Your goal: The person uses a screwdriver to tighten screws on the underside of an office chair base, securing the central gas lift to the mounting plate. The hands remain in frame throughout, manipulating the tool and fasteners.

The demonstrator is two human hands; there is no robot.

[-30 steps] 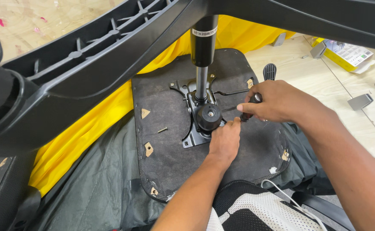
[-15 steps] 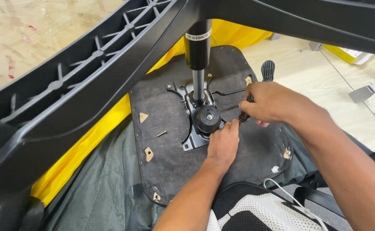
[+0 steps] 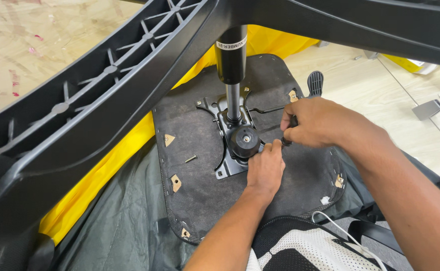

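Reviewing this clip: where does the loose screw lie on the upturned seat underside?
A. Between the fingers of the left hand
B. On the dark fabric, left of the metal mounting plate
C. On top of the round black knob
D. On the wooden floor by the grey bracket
B: the loose screw lies alone on the dark seat underside, left of the metal mounting plate and apart from both hands.

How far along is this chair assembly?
Done: the metal plate sits on the upturned seat underside, with the gas cylinder and star base standing in it. In hand: the right hand grips a dark tool at the plate's edge while the left hand steadies there. Left: one loose screw lies on the seat.
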